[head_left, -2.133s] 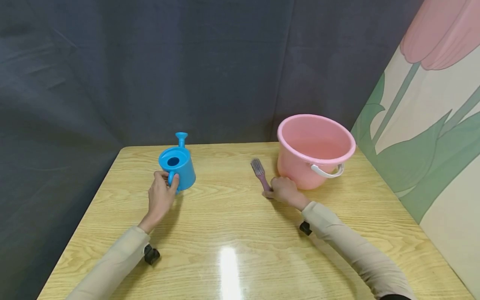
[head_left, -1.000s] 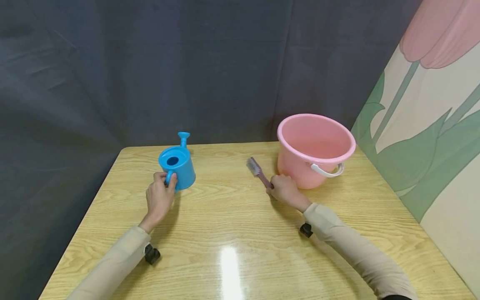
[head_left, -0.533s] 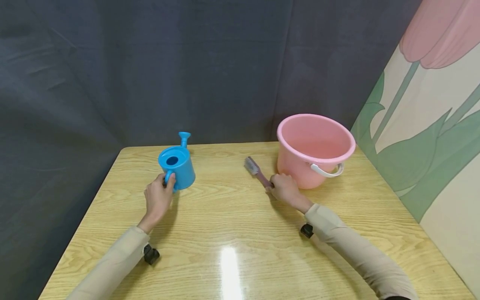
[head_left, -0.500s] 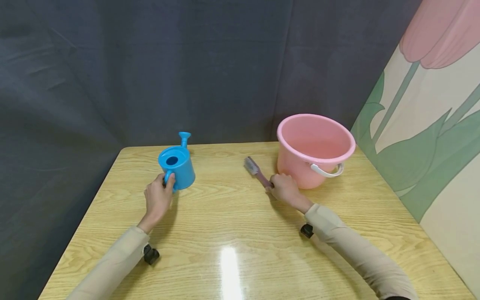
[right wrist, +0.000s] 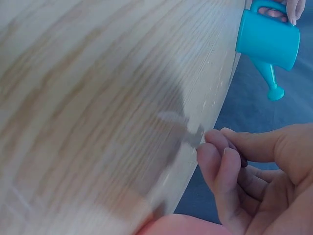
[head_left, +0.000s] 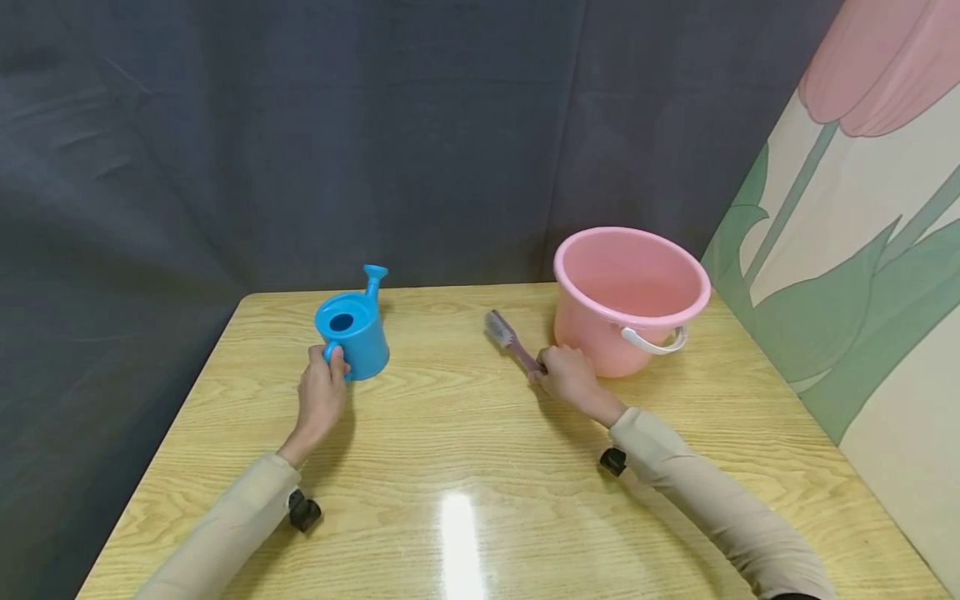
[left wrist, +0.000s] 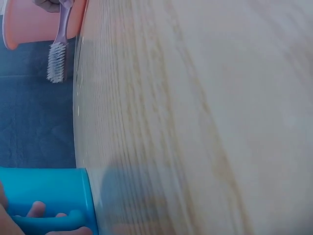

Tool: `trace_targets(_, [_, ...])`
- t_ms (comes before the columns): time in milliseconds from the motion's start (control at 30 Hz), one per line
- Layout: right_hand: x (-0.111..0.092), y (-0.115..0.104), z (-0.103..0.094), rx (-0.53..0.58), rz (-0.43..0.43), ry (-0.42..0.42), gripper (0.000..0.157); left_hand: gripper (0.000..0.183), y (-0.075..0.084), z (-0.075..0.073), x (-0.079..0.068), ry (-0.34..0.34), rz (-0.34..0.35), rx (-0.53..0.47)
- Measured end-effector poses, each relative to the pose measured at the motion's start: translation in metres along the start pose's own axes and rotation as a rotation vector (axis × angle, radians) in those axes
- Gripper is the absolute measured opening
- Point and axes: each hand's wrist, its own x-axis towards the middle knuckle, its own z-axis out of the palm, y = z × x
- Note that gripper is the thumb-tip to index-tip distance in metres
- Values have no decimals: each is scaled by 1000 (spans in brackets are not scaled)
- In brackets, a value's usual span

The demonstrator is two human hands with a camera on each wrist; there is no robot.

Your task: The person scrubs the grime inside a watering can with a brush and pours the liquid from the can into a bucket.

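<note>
My left hand [head_left: 322, 396] grips the handle of a blue toy watering can [head_left: 352, 335], whose spout points to the table's far edge. In the left wrist view, fingers curl round the can's handle [left wrist: 46, 224]. My right hand [head_left: 573, 379] holds a purple brush [head_left: 513, 343] by the end of its handle, just in front of the bucket. The bristles [left wrist: 57, 62] are whitish and face left in the head view. In the right wrist view the right hand's [right wrist: 264, 181] fingertips are pinched together, and the brush itself is hidden behind them.
A pink bucket [head_left: 588, 337] with a white handle [head_left: 652, 343] stands at the back right, close beside the right hand. The wooden table [head_left: 420, 442] ends at a dark curtain [head_left: 420, 150] behind. A wall with painted tulips [head_left: 862, 292] borders the right side.
The brush head has swung left and slightly back, its bristles turning from upward to leftward. The watering can has turned slightly, its spout moving right. The bucket stays put.
</note>
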Motion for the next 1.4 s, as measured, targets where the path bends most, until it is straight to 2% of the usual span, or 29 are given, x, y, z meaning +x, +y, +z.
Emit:
trace_targets(200, [1, -3, -2, 8, -16, 39, 17, 40, -1, 3, -1, 46, 7, -73])
trace_targets(367, [1, -3, -3, 14, -18, 58, 15, 39, -1, 6, -1, 51, -40, -132])
trace_targets(500, [1, -3, -3, 34, -13, 67, 11, 35, -1, 9, -1, 86, -60, -168])
trace_targets(733, [0, -3, -4, 53, -6, 70, 11, 35, 2, 10, -2, 164, -87, -223])
trace_targets(1100, [2, -2, -7, 68, -7, 66, 12, 37, 1, 4, 5, 317, -144, -217])
trace_targets(1400, [4, 0, -11, 110, -28, 65, 12, 40, -1, -2, 7, 305, -144, -254])
